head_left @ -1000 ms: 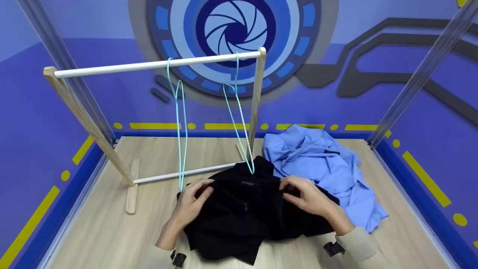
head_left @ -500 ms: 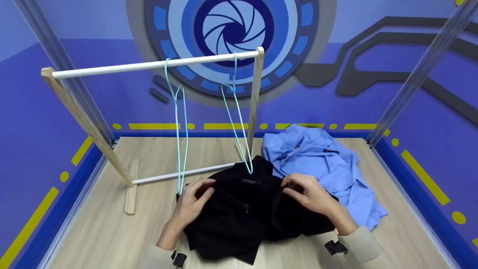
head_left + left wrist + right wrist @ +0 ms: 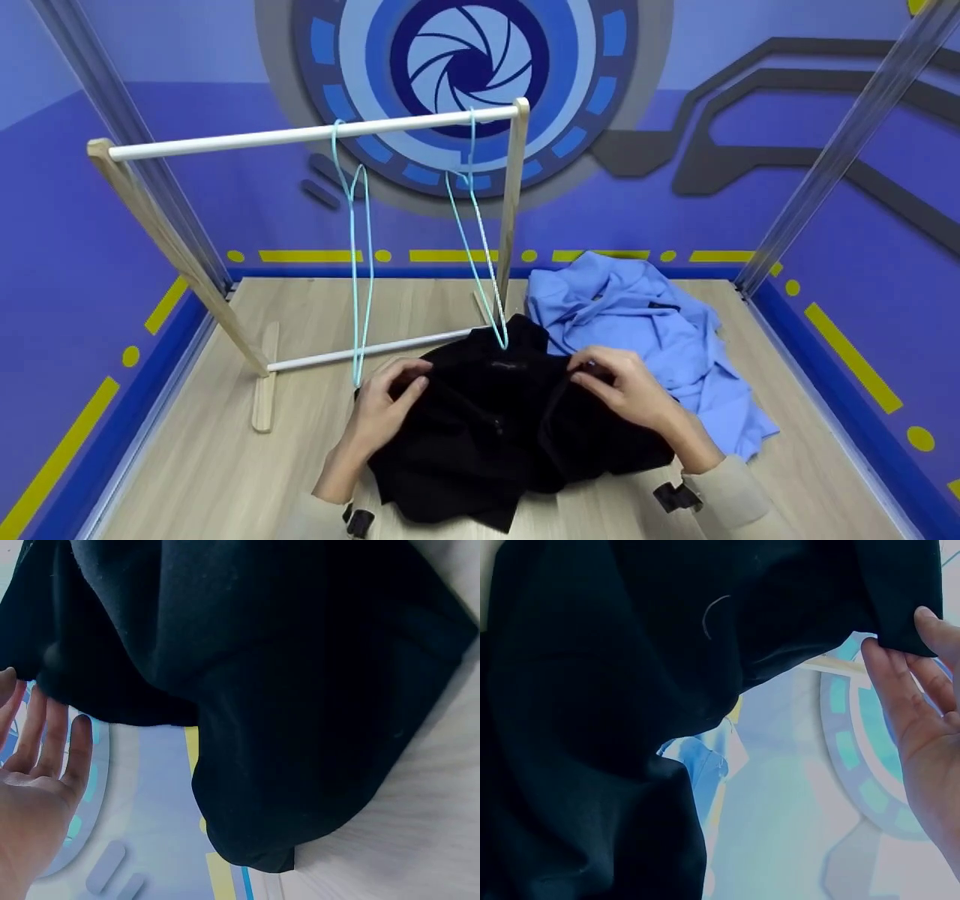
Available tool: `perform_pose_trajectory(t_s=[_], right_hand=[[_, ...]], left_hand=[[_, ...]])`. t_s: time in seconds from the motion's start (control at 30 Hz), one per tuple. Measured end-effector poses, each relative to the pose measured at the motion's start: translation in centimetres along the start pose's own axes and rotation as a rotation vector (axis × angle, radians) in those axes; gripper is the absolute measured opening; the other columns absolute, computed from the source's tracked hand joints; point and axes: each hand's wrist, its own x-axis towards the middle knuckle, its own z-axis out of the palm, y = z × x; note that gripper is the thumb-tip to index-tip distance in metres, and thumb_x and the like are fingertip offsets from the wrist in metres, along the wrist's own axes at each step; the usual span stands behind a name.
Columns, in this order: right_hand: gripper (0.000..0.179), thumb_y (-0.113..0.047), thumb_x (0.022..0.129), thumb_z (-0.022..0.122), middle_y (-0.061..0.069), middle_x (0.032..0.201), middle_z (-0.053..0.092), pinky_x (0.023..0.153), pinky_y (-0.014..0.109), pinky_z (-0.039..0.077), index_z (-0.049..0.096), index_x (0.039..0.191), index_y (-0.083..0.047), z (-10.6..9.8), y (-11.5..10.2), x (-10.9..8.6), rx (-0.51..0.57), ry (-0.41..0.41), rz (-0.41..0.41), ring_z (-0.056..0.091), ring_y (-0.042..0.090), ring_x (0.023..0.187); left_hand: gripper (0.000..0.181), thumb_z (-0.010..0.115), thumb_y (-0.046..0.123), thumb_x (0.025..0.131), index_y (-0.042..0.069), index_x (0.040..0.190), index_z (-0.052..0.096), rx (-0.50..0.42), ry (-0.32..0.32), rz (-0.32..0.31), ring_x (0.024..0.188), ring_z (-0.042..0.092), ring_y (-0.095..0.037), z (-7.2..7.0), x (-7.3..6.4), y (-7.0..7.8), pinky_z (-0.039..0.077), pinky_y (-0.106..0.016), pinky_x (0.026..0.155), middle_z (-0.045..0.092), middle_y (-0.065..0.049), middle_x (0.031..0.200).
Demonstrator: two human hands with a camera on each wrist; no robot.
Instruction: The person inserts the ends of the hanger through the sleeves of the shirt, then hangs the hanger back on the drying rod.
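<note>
A crumpled black garment lies on the tabletop, its upper edge lifted, with a small mark like a label near that edge. My left hand pinches this edge on the left between thumb and fingers. On the right, my right hand pinches the edge too. In the left wrist view the black cloth hangs in folds beside the left hand, partly out of frame. The right wrist view has the right hand gripping a corner of the cloth between thumb and fingers.
A wooden rack with a white top rail stands behind. Two light-blue wire hangers hang from it: the left hanger reaches down near my left hand, the right hanger to the garment. A blue garment lies crumpled at the back right.
My right hand has shifted slightly right with its part of the black garment's edge. The left hand stays nearly in place. The left hanger sways a little.
</note>
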Motion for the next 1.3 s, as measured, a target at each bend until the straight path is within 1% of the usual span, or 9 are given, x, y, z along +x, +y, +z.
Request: perform_pose_trajectory(t_s=[0.07,0.3,0.47,0.57,0.7,0.8,0.9,1.03,1.3], right_hand=[[0.031,0.015,0.083,0.076,0.004,0.096,0.072,0.076,0.023,0.053,0.072,0.104,-0.008,-0.1,-0.1,0.0,-0.002,0.002,0.016,0.068,0.018,0.084],[0.031,0.017,0.080,0.077,0.003,0.094,0.071,0.076,0.021,0.053,0.071,0.100,-0.006,-0.3,-0.2,0.1,-0.031,0.032,0.032,0.068,0.018,0.082],[0.032,0.019,0.078,0.077,0.004,0.092,0.072,0.075,0.019,0.053,0.071,0.099,-0.006,-0.4,-0.7,0.3,-0.039,0.042,0.041,0.068,0.019,0.082],[0.033,0.019,0.077,0.077,0.005,0.092,0.072,0.075,0.021,0.054,0.071,0.099,-0.005,-0.3,-1.1,0.6,-0.045,0.040,0.038,0.069,0.020,0.082],[0.030,0.018,0.079,0.077,0.006,0.092,0.072,0.073,0.024,0.055,0.071,0.098,-0.004,-0.3,-1.6,1.0,-0.047,0.043,0.027,0.068,0.019,0.080],[0.024,0.015,0.082,0.076,0.007,0.090,0.071,0.070,0.024,0.054,0.071,0.097,-0.003,-0.4,-2.3,1.4,-0.044,0.052,0.016,0.067,0.019,0.078],[0.023,0.016,0.082,0.075,0.009,0.089,0.070,0.069,0.022,0.053,0.070,0.096,-0.001,-0.4,-3.0,1.8,-0.040,0.060,0.009,0.066,0.019,0.076],[0.029,0.020,0.078,0.075,0.007,0.090,0.071,0.070,0.021,0.054,0.070,0.097,-0.001,-0.4,-2.9,1.8,-0.036,0.059,0.006,0.067,0.019,0.077],[0.032,0.018,0.079,0.077,0.004,0.094,0.071,0.074,0.022,0.055,0.072,0.101,-0.005,-0.1,-1.4,0.8,-0.022,0.050,0.006,0.068,0.019,0.082]], left_hand=[[0.021,0.071,-0.011,0.090,-0.001,0.109,0.073,-0.007,0.002,-0.004,0.090,0.067,-0.027,-0.1,0.0,-0.2,0.052,-0.027,0.082,0.072,-0.010,0.104],[0.014,0.069,0.000,0.097,0.006,0.109,0.073,0.010,0.028,-0.033,0.091,0.064,-0.017,-0.5,0.0,-0.5,0.049,-0.024,0.082,0.071,0.000,0.104],[0.014,0.074,0.012,0.096,0.005,0.108,0.073,0.041,0.058,-0.051,0.087,0.063,-0.015,0.0,0.1,-0.1,0.051,-0.026,0.078,0.067,0.002,0.099],[0.023,0.081,0.023,0.092,0.007,0.106,0.073,0.111,0.087,-0.081,0.079,0.062,-0.013,0.5,0.1,0.3,0.051,-0.027,0.071,0.065,0.003,0.092],[0.031,0.085,0.038,0.085,0.013,0.091,0.068,0.274,0.132,-0.119,0.068,0.057,-0.011,1.2,0.0,1.0,0.047,-0.028,0.063,0.061,0.006,0.079],[0.038,0.084,0.047,0.084,0.016,0.080,0.063,0.363,0.134,-0.136,0.063,0.053,-0.009,1.6,-0.1,1.6,0.045,-0.029,0.060,0.058,0.007,0.072],[0.041,0.081,0.053,0.085,0.018,0.074,0.062,0.400,0.116,-0.154,0.061,0.052,-0.008,1.9,-0.1,2.0,0.044,-0.030,0.060,0.056,0.008,0.069],[0.036,0.080,0.048,0.088,0.019,0.074,0.064,0.400,0.107,-0.160,0.061,0.052,-0.008,2.1,0.1,2.2,0.045,-0.030,0.059,0.058,0.007,0.068],[0.011,0.082,0.017,0.087,0.016,0.081,0.072,0.408,0.134,-0.132,0.058,0.055,-0.008,2.0,0.6,2.0,0.046,-0.027,0.057,0.063,0.012,0.073]])
